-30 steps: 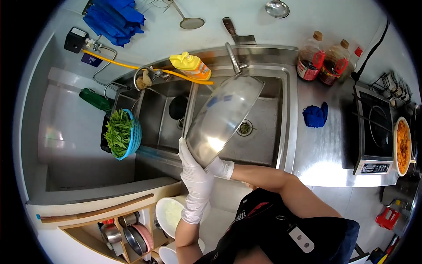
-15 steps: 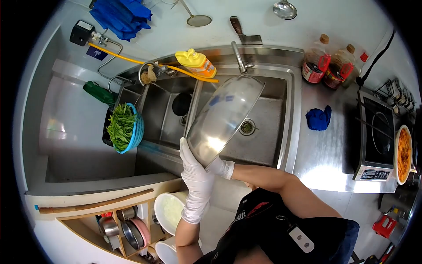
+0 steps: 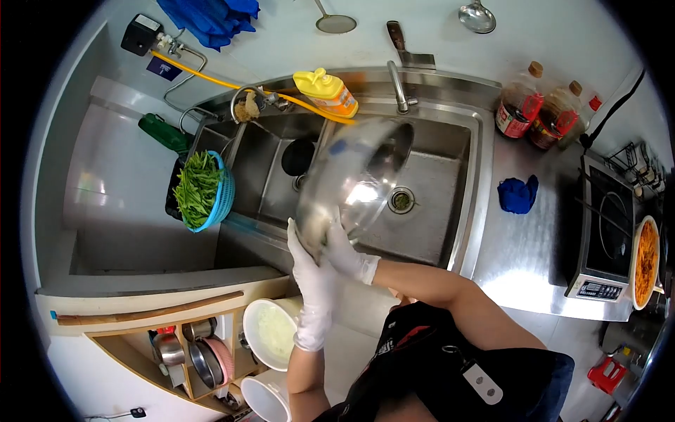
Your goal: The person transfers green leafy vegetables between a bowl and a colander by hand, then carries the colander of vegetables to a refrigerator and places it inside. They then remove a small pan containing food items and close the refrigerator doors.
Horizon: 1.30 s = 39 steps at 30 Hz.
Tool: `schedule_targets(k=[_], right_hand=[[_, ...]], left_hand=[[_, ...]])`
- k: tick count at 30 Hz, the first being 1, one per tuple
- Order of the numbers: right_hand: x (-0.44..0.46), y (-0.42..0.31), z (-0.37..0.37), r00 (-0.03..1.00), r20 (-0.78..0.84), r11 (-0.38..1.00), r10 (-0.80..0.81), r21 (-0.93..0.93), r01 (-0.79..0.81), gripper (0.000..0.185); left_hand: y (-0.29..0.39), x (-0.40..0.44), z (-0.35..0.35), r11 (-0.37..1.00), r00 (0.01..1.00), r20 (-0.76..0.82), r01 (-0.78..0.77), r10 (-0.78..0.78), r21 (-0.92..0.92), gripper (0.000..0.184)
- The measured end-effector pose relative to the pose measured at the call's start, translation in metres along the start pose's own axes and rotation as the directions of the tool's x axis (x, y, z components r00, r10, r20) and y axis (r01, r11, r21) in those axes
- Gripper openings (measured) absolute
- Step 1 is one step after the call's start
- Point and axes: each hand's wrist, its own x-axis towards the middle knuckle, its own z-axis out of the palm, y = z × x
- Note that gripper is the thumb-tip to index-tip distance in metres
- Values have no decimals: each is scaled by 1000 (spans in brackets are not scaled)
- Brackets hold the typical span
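Note:
A large stainless steel bowl [image 3: 337, 179], blurred by motion, is held steeply tilted over the double sink [image 3: 450, 162]. Part of its shiny inside faces right. My left hand [image 3: 309, 278], in a white glove, grips the bowl's near end from the left, fingers along its outer side. My right hand [image 3: 346, 254], gloved too, closes on the same near end from the right, with its fingers over the rim. Behind the bowl's far end stands the faucet [image 3: 399, 88], and the right basin's drain [image 3: 401, 201] holds green bits.
A blue basket [image 3: 223, 197] of green vegetables [image 3: 197, 190] stands left of the sink. A yellow jug [image 3: 327, 91] and a yellow hose [image 3: 211, 79] lie behind it. To the right are sauce bottles [image 3: 517, 105], a blue cloth [image 3: 518, 195] and a cooktop [image 3: 608, 211]. White buckets [image 3: 271, 334] stand below.
The bowl has turned so that more of its inside shows. My right hand has come into fuller view at the near rim. The whole view has shifted slightly.

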Motion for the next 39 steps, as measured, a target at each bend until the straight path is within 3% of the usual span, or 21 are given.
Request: schedule_targets(k=[1,2,4,6,8,10,12,14,19,21,23,25,26,28,30,31,32,34,36,37,39], right_hand=[[4,-29,0,987,-67,882,-146,-461,99,85],[4,-19,-3,985,-6,710,-175,-693,122,82],[0,-3,-9,984,97,446,149,-895,21,79],[-2,-2,-7,924,134,366,358,-930,-7,91],[-2,4,3,866,156,316,476,-949,-2,93],[-6,15,19,801,199,306,565,-952,20,92],[-15,31,40,779,247,259,576,-959,112,91],[-18,40,68,707,282,370,648,-929,31,89],[-19,71,146,577,386,393,720,-912,118,94],[-9,50,186,526,400,290,750,-914,283,96],[-2,50,217,568,450,201,690,-872,446,100],[9,53,238,494,507,236,706,-826,511,99],[18,45,250,458,528,251,715,-805,537,99],[39,41,267,478,629,287,613,-741,606,85],[67,55,275,549,711,448,439,-703,553,75],[87,59,282,568,672,435,475,-741,511,66],[111,63,290,560,582,541,589,-799,263,57],[149,96,295,608,566,753,557,-653,-82,46],[190,114,308,704,480,759,523,-638,-129,42],[213,125,313,784,438,778,440,-622,-89,46],[264,150,320,916,337,702,218,-706,92,66]], left_hand=[[-36,3,8,981,994,-14,100,-104,-167,65],[-70,4,15,923,978,-10,195,-210,-331,62],[-133,-8,21,726,877,147,464,-458,-508,51],[-152,-23,17,469,747,251,604,-616,-645,34],[-188,-44,14,373,718,344,638,-605,-674,30],[-172,-52,-2,123,672,417,602,-612,-789,26],[-179,-63,-20,172,683,352,573,-640,-801,29],[-186,-70,-48,180,654,342,595,-675,-784,30],[-230,-91,-122,158,637,281,543,-718,-825,25],[-265,-101,-145,167,609,279,572,-742,-803,24],[-296,-114,-165,29,582,312,501,-751,-865,31],[-311,-119,-186,-72,615,336,413,-713,-908,55],[-312,-121,-197,-89,641,299,339,-707,-936,55],[-326,-126,-217,-83,613,283,333,-738,-939,55],[-352,-135,-230,-67,593,270,342,-759,-938,54],[-359,-136,-237,-61,583,257,333,-771,-941,54],[-364,-134,-243,-54,574,241,324,-782,-945,54],[-377,-125,-253,-25,568,207,311,-796,-950,54],[-388,-116,-261,-6,570,182,296,-801,-955,54],[-398,-112,-262,-110,591,203,190,-781,-976,53],[-400,-98,-270,-94,556,185,189,-810,-978,47]])
